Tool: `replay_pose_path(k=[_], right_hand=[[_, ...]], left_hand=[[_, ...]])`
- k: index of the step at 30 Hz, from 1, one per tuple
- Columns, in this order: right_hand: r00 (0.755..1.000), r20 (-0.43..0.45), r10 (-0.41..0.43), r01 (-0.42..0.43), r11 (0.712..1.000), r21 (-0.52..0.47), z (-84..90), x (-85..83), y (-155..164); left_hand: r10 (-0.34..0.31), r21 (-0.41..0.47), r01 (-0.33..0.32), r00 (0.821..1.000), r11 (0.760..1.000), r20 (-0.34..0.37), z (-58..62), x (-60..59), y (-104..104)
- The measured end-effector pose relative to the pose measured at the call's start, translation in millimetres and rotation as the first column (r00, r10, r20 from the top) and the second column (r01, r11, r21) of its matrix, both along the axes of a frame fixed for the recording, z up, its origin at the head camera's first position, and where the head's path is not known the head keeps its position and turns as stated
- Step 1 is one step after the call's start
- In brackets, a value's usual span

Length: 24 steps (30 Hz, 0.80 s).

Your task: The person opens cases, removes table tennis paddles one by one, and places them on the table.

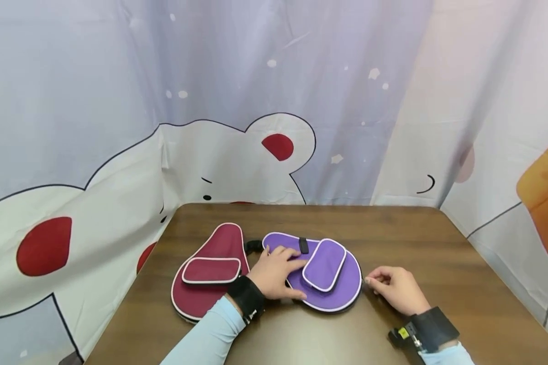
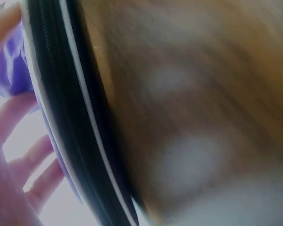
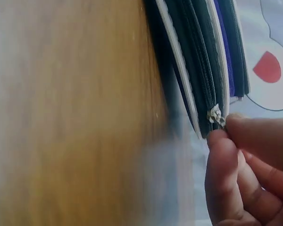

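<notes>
A purple paddle-shaped zip case (image 1: 341, 298), edged in white and with a smaller pocket (image 1: 325, 264) on its front, lies flat on the table. My left hand (image 1: 274, 271) rests on its narrower part with the fingers spread; in the left wrist view those fingers (image 2: 42, 153) reach over the case's dark zippered side (image 2: 61, 94). At the rounded right end, my right hand (image 1: 396, 289) pinches the metal zipper pull (image 3: 216, 114) between thumb and forefinger. Along that side the zipper looks closed in the right wrist view.
Left of the purple case, a dark red case (image 1: 189, 299) of similar shape lies close by, partly behind the left wrist. A black strap (image 1: 253, 246) shows between the two cases. The brown wooden table (image 1: 392, 228) ends at a printed curtain (image 1: 338, 101).
</notes>
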State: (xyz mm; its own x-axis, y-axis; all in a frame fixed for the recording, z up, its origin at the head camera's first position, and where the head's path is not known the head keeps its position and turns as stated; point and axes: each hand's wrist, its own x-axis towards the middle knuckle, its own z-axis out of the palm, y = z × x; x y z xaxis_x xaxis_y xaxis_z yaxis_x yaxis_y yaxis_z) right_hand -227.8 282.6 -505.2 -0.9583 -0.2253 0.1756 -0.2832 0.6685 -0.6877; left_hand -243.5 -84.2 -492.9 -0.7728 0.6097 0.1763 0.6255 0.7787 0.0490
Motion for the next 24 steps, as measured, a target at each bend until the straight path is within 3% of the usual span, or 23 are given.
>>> replay_pose_path(k=[3,5,9,14,19,24], right_hand=[[0.999,-0.005,0.052,-0.052,0.998,-0.045,-10.6,11.6,12],[0.991,-0.032,0.131,-0.133,0.988,-0.073,-19.4,22.4,24],[0.954,-0.049,0.295,-0.299,0.943,-0.148,-38.4,43.8,53],[0.913,-0.031,0.407,-0.403,0.884,-0.237,-56.3,54.7,79],[0.882,-0.046,0.470,-0.459,0.831,-0.314,-65.1,50.2,87],[0.896,-0.114,0.429,-0.443,0.847,-0.295,-71.0,37.1,78]], left_hand=[[-0.020,-0.009,0.020,0.999,1.000,0.027,-7.5,14.2,3],[-0.031,-0.001,0.031,0.999,1.000,0.031,-12.8,27.8,10],[-0.048,0.028,0.048,0.999,0.998,0.014,-24.5,56.2,25],[-0.062,0.051,0.063,0.998,0.997,-0.018,-31.9,79.9,40],[-0.065,0.090,0.068,0.997,0.994,-0.036,-33.2,83.0,45],[-0.044,0.117,0.048,0.998,0.992,-0.040,-36.6,68.0,40]])
